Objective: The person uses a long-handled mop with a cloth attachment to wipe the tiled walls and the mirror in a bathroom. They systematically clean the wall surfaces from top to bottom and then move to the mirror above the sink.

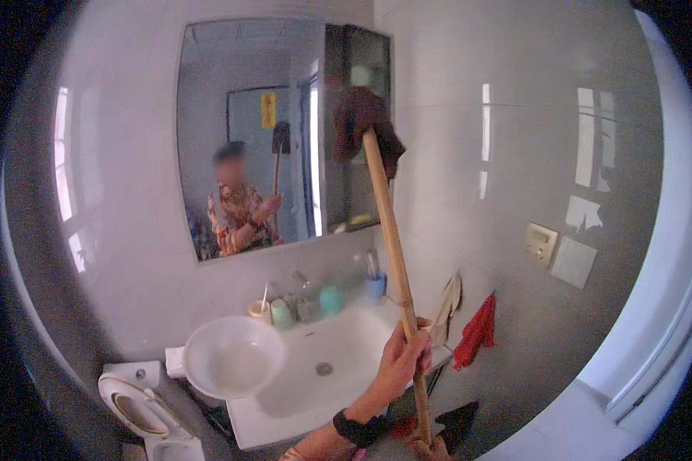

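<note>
A long bamboo pole stands nearly upright in front of me, leaning slightly to the left at its top. Dark brown cloth is bunched round its upper end, in front of the mirror cabinet's right part. My left hand, with a black band on the wrist, is closed round the pole's lower half. Lower down, at the picture's bottom edge, my right hand grips the pole's low end; only part of it shows. The mirror reflects a person holding the pole.
Below the mirror is a white sink with a white basin on its left side. Cups and a blue toothbrush holder line its back. A toilet stands left. On the right wall are a red cloth and a switch.
</note>
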The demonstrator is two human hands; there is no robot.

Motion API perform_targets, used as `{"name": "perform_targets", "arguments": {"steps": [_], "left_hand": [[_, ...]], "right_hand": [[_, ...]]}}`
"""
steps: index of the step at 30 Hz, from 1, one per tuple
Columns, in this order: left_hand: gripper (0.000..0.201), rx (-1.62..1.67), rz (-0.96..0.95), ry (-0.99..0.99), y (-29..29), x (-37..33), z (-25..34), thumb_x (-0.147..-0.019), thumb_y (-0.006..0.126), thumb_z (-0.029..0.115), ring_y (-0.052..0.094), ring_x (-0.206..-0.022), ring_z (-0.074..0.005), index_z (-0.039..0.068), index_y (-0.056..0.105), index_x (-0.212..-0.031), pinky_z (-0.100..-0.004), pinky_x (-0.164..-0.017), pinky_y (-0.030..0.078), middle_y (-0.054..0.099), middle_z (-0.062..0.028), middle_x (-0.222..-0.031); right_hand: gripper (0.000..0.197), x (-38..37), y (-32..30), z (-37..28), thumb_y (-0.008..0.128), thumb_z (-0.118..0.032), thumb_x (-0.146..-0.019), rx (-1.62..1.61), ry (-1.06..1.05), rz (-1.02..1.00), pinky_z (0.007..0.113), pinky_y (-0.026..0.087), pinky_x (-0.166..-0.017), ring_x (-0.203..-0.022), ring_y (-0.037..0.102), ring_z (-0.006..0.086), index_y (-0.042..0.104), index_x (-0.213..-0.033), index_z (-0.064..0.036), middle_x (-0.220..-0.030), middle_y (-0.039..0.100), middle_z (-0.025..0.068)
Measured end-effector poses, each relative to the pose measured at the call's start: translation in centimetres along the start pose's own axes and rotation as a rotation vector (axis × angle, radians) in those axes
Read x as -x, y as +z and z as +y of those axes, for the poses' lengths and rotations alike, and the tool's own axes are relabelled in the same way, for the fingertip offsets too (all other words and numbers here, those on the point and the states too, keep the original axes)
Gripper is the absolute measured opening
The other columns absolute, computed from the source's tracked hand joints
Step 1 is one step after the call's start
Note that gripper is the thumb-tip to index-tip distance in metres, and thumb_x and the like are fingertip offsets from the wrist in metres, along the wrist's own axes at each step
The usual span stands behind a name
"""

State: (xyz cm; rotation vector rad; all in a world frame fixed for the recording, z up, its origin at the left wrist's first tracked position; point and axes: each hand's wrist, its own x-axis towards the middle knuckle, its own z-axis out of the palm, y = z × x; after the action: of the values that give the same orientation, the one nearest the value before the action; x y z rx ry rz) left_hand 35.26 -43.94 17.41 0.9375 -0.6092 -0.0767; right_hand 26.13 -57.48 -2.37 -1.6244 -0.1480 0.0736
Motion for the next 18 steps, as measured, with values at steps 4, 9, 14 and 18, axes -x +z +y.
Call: {"name": "perform_targets", "arguments": {"steps": [4,9,14,18], "left_hand": [[0.030,-0.106,-0.031,0.058,2.6,0.1,-1.7,-0.089,0.046,0.019,0.047,-0.057,-0.0123,0.003,0.034,-0.113,-0.0255,-0.051,0.042,0.047,-0.0040,-0.073],[0.040,-0.353,-0.052,0.009,4.2,2.8,-6.7,-0.088,0.047,0.016,0.052,-0.072,-0.0149,0.002,0.028,-0.119,-0.0279,-0.065,0.045,0.051,-0.0069,-0.081],[0.032,0.078,-0.155,0.036,7.0,7.6,-9.4,-0.088,0.047,0.020,0.052,-0.070,-0.0163,0.005,0.040,-0.115,-0.0291,-0.063,0.044,0.053,-0.0081,-0.082],[0.031,-0.276,-0.118,0.016,5.9,9.0,-10.6,-0.087,0.048,0.019,0.053,-0.071,-0.0182,0.004,0.041,-0.114,-0.0298,-0.064,0.044,0.054,-0.0095,-0.082]], "right_hand": [[0.031,0.0,-1.0,-0.9,0.052,-0.023,-0.083,-0.004,-0.045,0.028,0.023,0.042,-0.054,-0.060,0.049,0.0098,0.049,-0.103,0.0005,-0.079,0.054,0.0047],[0.031,-0.6,-2.6,-2.3,0.051,-0.023,-0.084,-0.033,-0.135,0.085,0.023,0.042,-0.055,-0.060,0.049,0.0101,0.049,-0.103,0.0005,-0.079,0.054,0.0046],[0.030,-1.4,-3.8,-2.3,0.049,-0.023,-0.085,-0.106,-0.195,0.134,0.023,0.042,-0.056,-0.060,0.049,0.0104,0.049,-0.103,0.0006,-0.080,0.054,0.0045],[0.030,-1.9,-3.3,-1.8,0.048,-0.024,-0.086,-0.166,-0.205,0.136,0.023,0.042,-0.057,-0.060,0.049,0.0107,0.049,-0.103,0.0007,-0.080,0.054,0.0043]]}}
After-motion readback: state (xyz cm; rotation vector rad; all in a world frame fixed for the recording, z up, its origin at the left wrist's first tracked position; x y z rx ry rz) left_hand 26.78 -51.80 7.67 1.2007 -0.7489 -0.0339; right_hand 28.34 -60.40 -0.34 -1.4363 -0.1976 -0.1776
